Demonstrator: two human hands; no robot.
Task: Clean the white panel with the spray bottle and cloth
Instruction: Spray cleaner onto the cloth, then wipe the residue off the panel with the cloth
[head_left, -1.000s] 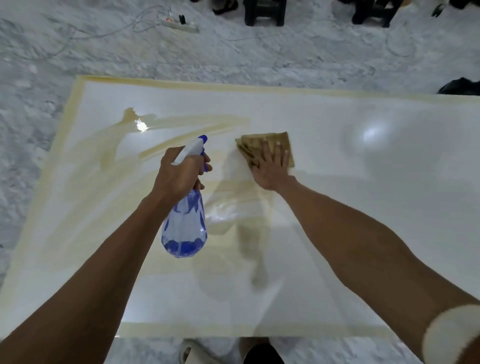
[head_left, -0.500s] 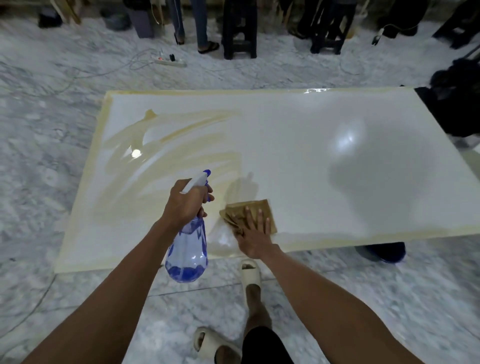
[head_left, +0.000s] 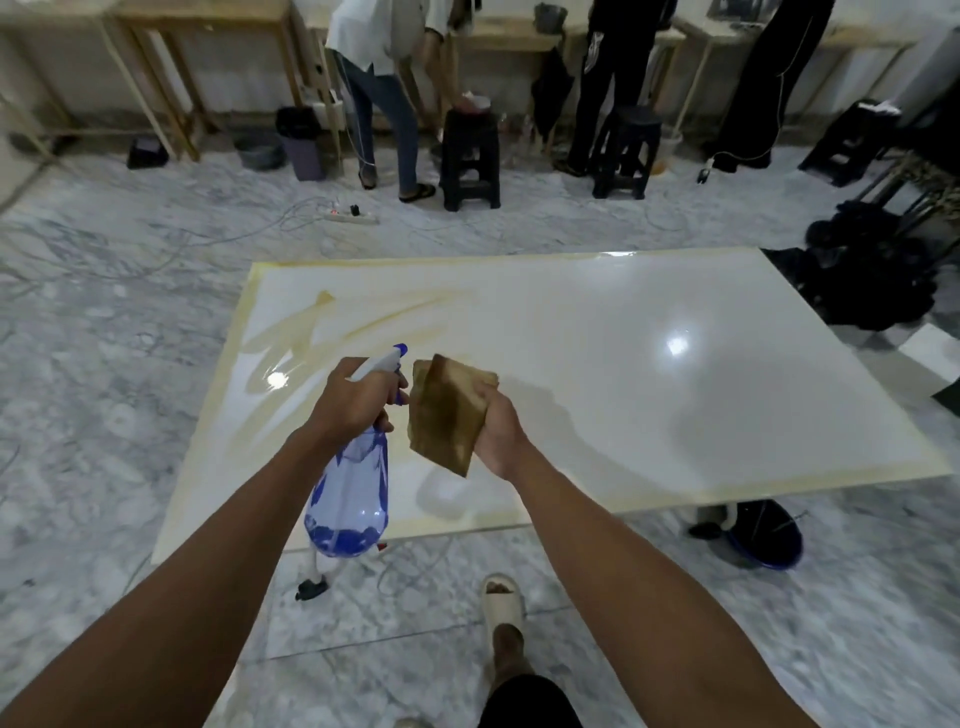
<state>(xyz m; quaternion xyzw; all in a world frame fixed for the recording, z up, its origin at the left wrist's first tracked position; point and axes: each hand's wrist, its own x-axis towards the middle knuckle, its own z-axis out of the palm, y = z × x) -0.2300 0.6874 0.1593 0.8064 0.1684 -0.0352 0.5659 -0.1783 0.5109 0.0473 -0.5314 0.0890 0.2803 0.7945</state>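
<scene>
Both hands are busy: the left hand is wrapped around the spray bottle, nozzle aimed at the stained cloth that the right hand pinches up off the white panel, probably to wet it. Yellowish smears cover the panel's left part. Marble floor, stools, people at the benches behind.

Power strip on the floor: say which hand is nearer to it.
Left. The left hand, holding the bottle, is below the strip; the right hand, holding the cloth, sits farther right.
</scene>
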